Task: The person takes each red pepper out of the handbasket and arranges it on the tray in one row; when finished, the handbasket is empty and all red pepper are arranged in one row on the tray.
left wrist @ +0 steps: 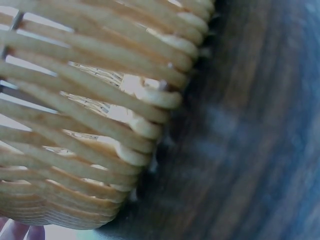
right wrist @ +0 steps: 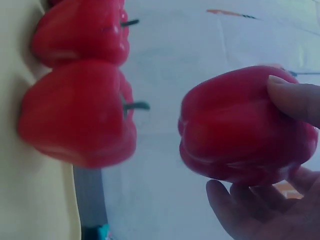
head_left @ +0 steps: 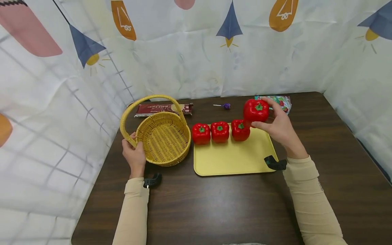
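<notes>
A glossy red bell pepper (head_left: 256,111) is held by my right hand (head_left: 280,127), thumb on one side and fingers on the other. It is raised above the back right of a yellow tray (head_left: 235,158). In the right wrist view the gripped pepper (right wrist: 240,125) hangs apart from a pepper (right wrist: 77,115) on the tray. Three red peppers (head_left: 220,132) stand in a row along the tray's back edge. My left hand (head_left: 134,156) grips a yellow wicker basket (head_left: 165,136) at its left side, by the base of the handle. The left wrist view shows the basket's woven wall (left wrist: 75,130) close up.
Behind the basket lies a dark red snack packet (head_left: 162,109). A small purple lollipop (head_left: 226,106) is at the table's back. Behind my right hand sits a colourful bag (head_left: 284,103), partly hidden. A patterned curtain (head_left: 196,61) borders the dark wooden table (head_left: 220,207).
</notes>
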`<state>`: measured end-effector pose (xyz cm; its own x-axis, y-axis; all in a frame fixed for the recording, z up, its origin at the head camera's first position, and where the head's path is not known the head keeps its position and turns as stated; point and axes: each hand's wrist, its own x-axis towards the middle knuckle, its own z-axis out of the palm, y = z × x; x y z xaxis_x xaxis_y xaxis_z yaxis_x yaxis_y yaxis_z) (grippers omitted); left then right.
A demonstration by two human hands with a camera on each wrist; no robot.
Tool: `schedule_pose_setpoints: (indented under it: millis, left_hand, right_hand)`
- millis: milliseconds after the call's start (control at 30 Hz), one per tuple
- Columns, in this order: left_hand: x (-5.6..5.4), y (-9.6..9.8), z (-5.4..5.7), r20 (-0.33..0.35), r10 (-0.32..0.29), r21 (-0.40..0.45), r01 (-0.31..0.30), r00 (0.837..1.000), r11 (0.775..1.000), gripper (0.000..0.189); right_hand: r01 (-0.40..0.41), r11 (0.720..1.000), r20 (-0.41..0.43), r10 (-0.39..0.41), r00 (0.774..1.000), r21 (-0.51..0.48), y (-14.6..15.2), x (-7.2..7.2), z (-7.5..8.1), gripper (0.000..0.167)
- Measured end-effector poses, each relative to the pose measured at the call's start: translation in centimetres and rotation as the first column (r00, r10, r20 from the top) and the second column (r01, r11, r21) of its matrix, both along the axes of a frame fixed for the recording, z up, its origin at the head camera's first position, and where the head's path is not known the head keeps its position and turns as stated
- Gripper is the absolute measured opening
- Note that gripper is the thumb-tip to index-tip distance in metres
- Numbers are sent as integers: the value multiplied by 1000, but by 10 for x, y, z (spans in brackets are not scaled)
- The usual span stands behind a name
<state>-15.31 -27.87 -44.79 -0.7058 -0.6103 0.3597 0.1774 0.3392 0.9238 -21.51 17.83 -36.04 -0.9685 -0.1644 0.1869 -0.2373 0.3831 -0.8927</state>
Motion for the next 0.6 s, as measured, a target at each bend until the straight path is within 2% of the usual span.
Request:
schedule_pose_setpoints:
  millis: [133,367,600]
  left_hand:
    - [1,0,0,-4,7,12,-6,1000,1000,31]
    - [-1,-1,-1,-8,0,3,0,1000,1000,30]
    - [-2,-2,-3,-18,-19,7,20,1000,1000,31]
  right_hand:
    - [-5,999,41,3,999,44,11,-6,-4,85]
    - [0,985,112,-20,994,175,30,-15,-14,88]
    - [-36,976,196,-7,981,215,42,-20,-23,87]
